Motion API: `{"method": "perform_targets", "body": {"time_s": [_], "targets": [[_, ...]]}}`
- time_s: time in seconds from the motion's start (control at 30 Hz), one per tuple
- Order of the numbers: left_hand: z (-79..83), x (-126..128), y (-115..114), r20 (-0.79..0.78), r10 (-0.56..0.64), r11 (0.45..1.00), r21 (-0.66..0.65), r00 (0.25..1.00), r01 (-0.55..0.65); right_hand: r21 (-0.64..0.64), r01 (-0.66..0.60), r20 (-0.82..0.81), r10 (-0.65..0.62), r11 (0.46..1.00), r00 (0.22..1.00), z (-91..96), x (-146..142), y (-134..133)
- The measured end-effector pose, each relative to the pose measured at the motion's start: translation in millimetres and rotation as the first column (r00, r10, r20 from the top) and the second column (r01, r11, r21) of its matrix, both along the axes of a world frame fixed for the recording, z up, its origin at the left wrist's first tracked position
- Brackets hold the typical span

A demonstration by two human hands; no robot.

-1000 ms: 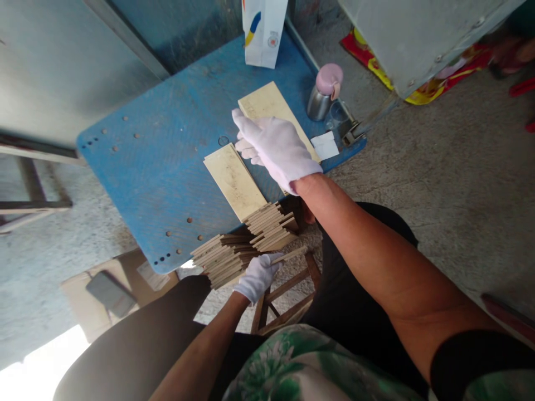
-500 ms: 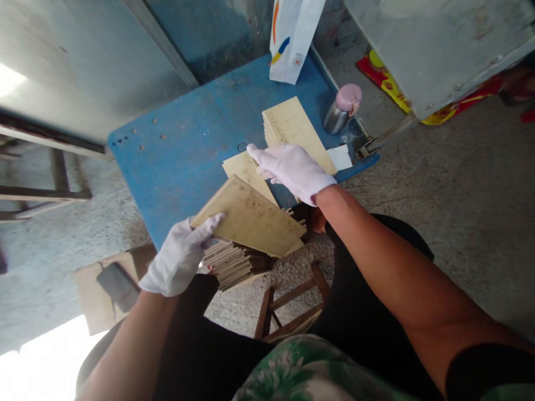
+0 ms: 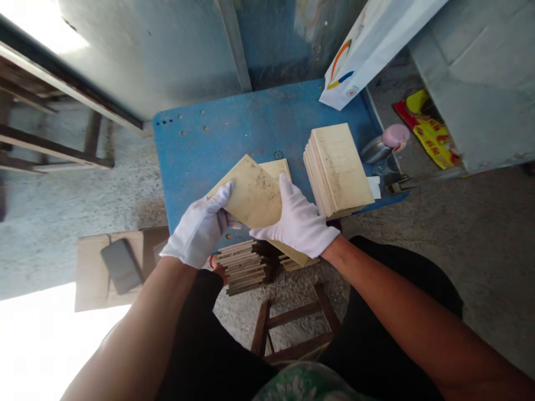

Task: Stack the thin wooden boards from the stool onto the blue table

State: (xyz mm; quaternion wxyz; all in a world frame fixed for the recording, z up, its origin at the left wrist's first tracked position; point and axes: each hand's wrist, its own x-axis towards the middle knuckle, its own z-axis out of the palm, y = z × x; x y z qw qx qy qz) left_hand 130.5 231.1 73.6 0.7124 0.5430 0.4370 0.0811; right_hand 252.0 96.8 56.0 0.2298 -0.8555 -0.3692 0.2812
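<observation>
Two white-gloved hands hold one pale wooden board (image 3: 254, 195) above the near edge of the blue bench (image 3: 217, 139). The left hand (image 3: 199, 231) grips the board's left near edge, fingers curled under and thumb on top. The right hand (image 3: 298, 223) lies over the board's right near part, fingers spread flat on its upper face and closed about its edge. The board is tilted, its far left corner raised, and sits between the two hands. Directly beneath it a second pale board (image 3: 279, 167) lies flat on the bench, only its far end showing. To the right, a neat stack of boards (image 3: 338, 170) stands on the bench, just beside the right hand but not touching it. Below the hands, near the person's knees, a fanned pile of thinner boards (image 3: 244, 266) rests on a wooden stool (image 3: 292, 328). At the far right of the bench stand a white paper bag (image 3: 368, 50) and a pink-lidded flask (image 3: 387, 142).
</observation>
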Motion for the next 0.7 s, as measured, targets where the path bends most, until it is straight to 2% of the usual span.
{"method": "perform_targets", "body": {"time_s": [0.07, 0.27, 0.47, 0.53, 0.6, 0.7], "targets": [[-1.2, 0.1, 5.1, 0.019, 0.016, 0.999, -0.046, 1.000, -0.015, 0.029, -0.031, 0.036, 0.030, 0.999, 0.999, -2.3, -8.4, 3.1], [-6.8, -7.5, 15.0, 0.036, 0.045, 0.998, -0.054, 0.998, -0.043, -0.005, -0.095, 0.161, 0.095, 0.995, 0.982, -6.1, -27.6, 9.1], [6.5, -7.1, 12.6, -0.010, 0.044, 0.999, 0.022, 0.999, -0.044, 0.086, -0.029, 0.203, 0.011, 0.996, 0.979, -9.4, -38.2, 16.3], [13.1, -4.5, 11.4, -0.009, 0.008, 0.997, 0.079, 1.000, -0.008, 0.108, 0.020, 0.197, -0.042, 0.994, 0.980, -9.8, -35.4, 20.1], [17.6, -2.4, 10.7, -0.023, -0.047, 0.978, 0.200, 0.999, 0.050, 0.093, 0.079, 0.187, -0.096, 0.992, 0.978, -10.6, -29.0, 22.8], [21.4, -0.9, 8.5, -0.181, -0.137, 0.887, 0.416, 0.974, 0.202, 0.041, 0.166, 0.143, -0.170, 0.985, 0.975, -16.8, -13.4, 20.8]]}}
